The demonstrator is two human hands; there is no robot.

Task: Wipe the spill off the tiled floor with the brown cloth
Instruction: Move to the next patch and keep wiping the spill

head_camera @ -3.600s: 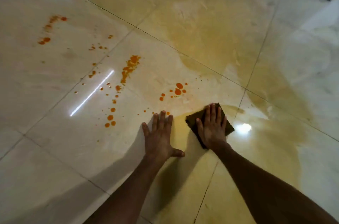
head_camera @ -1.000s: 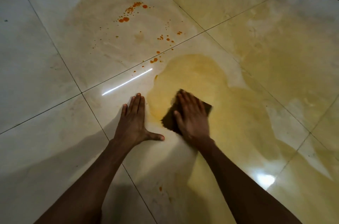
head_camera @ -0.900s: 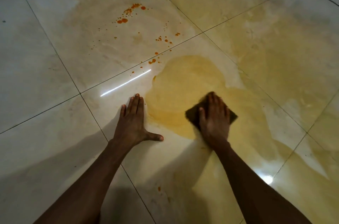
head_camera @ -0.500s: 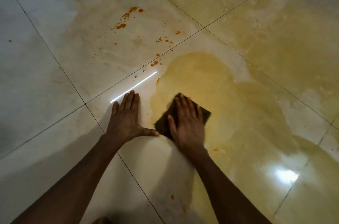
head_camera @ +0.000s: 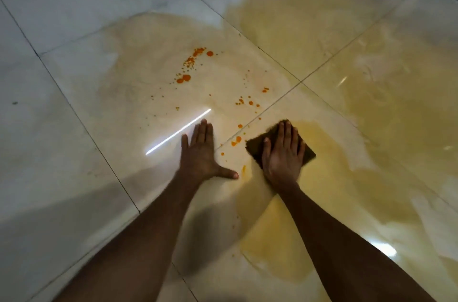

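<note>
The right hand [head_camera: 282, 155] pressed flat on the cloth [head_camera: 255, 147]; the left hand [head_camera: 202, 153] lay open on the floor [head_camera: 74, 128] beside it.

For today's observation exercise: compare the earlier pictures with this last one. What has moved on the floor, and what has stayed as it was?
The right hand has slid the brown cloth back and forth, ending farther forward beside the orange drops. Drops near the hands earlier are gone, smeared into a yellow film. Nothing was picked up or let go. The left hand stays flat on the tiles, and the far drops remain unwiped.
</note>
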